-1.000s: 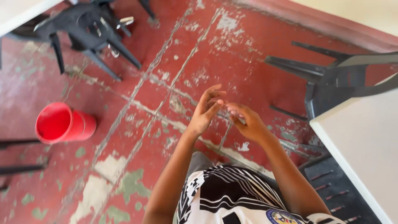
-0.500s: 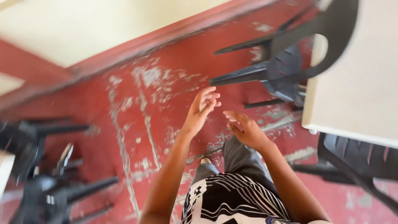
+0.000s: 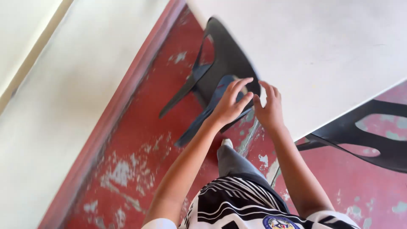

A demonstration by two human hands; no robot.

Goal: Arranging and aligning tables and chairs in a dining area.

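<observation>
Both hands have swung round since half a sec ago: they were held out over bare red floor w/ the white table off to one side, now they're up at the table's near edge. View has turned too, so the black chair that stood further off is right under the fingers.

Landmark = white table [image 3: 330, 55], filling the upper right. Left hand [image 3: 229, 106] hangs just off the table's edge, on the wall side, over the seat of the black chair [image 3: 220, 63] tucked under that edge. Fingers are spread and loosely curved, thumb apart; nothing in it. Whether the fingertips touch the chair back, can't tell, it's blurred. Right hand [image 3: 269, 109] sits just beside the left, nearly touching it, its fingertips overlapping the table's edge; fingers together, slightly bent, also holding nothing. Contact w/ the tabletop can't be told.

A second black chair [image 3: 364, 138] shows below the table's lower edge, on the right-arm side, part hidden by the top. Worn red floor [image 3: 140, 169] w/ pale chipped patches runs beneath the table and both chairs. Cream wall [image 3: 72, 85] w/ a red skirting strip stands well apart from the table, at left. Person wears a black-and-white striped shirt [image 3: 237, 203] and grey trousers, one pale shoe tip visible below the hands.
</observation>
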